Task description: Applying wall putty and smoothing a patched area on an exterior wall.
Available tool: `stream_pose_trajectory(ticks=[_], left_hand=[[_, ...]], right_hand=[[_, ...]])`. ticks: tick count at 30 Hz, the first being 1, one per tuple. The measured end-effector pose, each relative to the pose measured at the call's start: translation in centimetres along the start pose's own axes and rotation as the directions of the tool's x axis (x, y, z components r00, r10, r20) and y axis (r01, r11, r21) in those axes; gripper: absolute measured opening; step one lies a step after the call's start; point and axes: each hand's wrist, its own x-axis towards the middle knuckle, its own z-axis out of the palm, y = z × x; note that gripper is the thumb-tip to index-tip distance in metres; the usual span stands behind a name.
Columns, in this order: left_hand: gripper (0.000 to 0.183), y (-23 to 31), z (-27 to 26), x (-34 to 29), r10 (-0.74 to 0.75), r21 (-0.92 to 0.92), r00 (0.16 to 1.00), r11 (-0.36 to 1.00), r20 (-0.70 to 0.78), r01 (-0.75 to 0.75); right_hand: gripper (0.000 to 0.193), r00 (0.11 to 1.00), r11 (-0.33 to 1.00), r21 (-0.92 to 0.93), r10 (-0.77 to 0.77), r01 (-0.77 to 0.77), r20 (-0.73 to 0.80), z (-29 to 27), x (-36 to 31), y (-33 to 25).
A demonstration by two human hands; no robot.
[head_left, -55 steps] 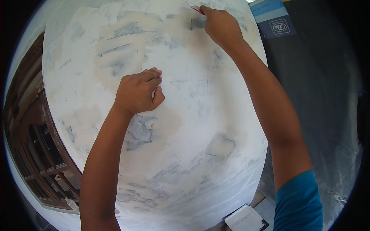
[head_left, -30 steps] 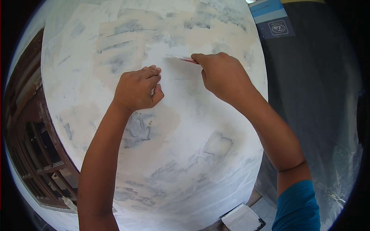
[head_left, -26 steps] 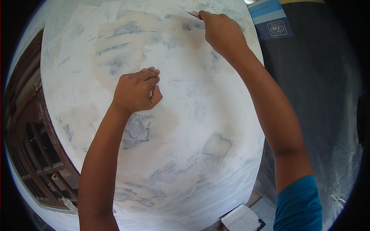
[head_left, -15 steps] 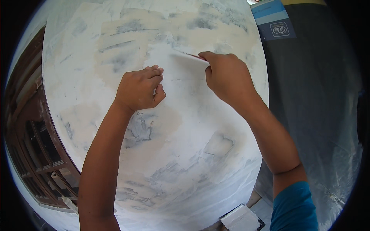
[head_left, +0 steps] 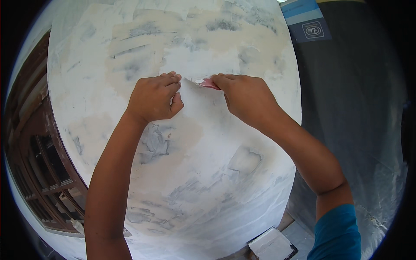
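Fingers of your right hand [head_left: 249, 97] grip a red scraper [head_left: 211, 84] at frame centre, against or just off the patchy white wall [head_left: 242, 134]; your left hand [head_left: 155, 99] curls, its grip hidden. You seem to be smoothing; another pass likely calls for steady, even pressure.

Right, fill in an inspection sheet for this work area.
Surface: broad white surface, patched with beige and grey smears.
Job's things: scraper with a reddish handle, its tip at the white surface.
Clutter: white-topped slab with dark edging, lower right; small pale object, lower left, kind unclear.
Hands: right hand grips the scraper; left hand has curled fingers, its palm hidden.
Cables: nothing seen.
Surroundings: brown paned frame at left; dark sheet at right, blue panel at its top.
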Motion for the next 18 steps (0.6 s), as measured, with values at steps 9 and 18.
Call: stream_pose_trajectory(ticks=[9,18], left_hand=[[0.023,0.7,0.3,1.3,0.011,-0.039,0.999,0.999,-0.034,-0.013],[0.021,0.2,0.3,-0.1,-0.015,-0.017,1.000,1.000,-0.028,0.014]], right_hand=[[0.020,0.890,0.976,-0.179,0.032,-0.126,-0.455,1.1,9.0,8.7],[0.033,0.913,0.976,-0.033,0.188,-0.214,-0.363,-3.5,4.9,1.6]])
